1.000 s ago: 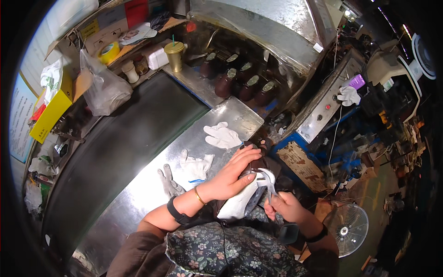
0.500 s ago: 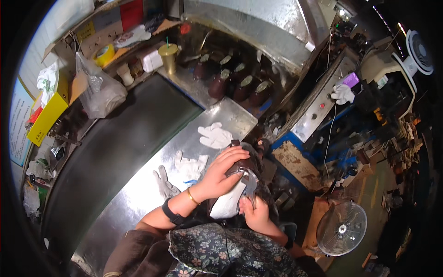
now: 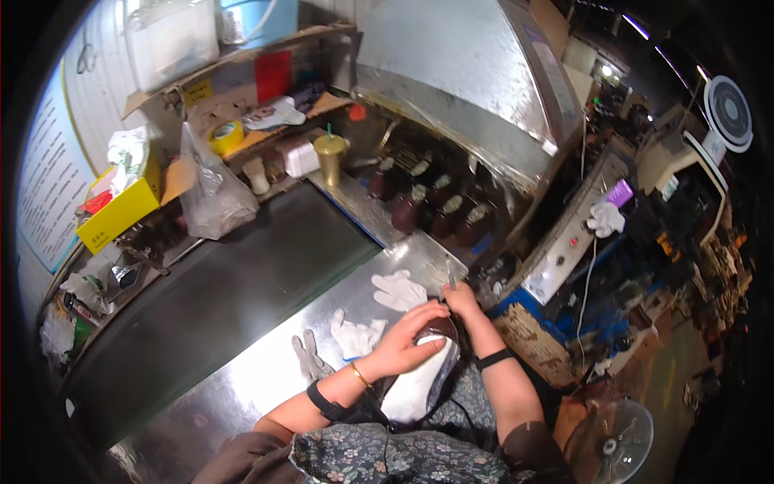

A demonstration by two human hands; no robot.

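Observation:
My left hand (image 3: 403, 345) is wrapped over the brown part of a shoe (image 3: 419, 383), whose white sole side faces up at the front of the steel table. A gold bracelet and a black band circle that wrist. My right hand (image 3: 461, 299) is closed around metal pincers (image 3: 451, 273) beyond the shoe; only part of the tool shows above the fist. A white work glove (image 3: 399, 290) lies just left of the right hand. Another white glove (image 3: 357, 335) and a grey one (image 3: 310, 357) lie beside my left forearm. The shoe's underside is hidden.
A dark conveyor belt (image 3: 234, 294) runs along the left of the steel table (image 3: 205, 387). Several brown shoes (image 3: 409, 211) stand under a metal hood (image 3: 451, 77). A gold cup (image 3: 330, 161) with a straw stands behind the belt. A fan (image 3: 609, 448) is at lower right.
My right hand has moved up and away from the shoe, taking the pincers with it. My left hand stays on the shoe. The view has shifted, so the surroundings sit lower and farther right.

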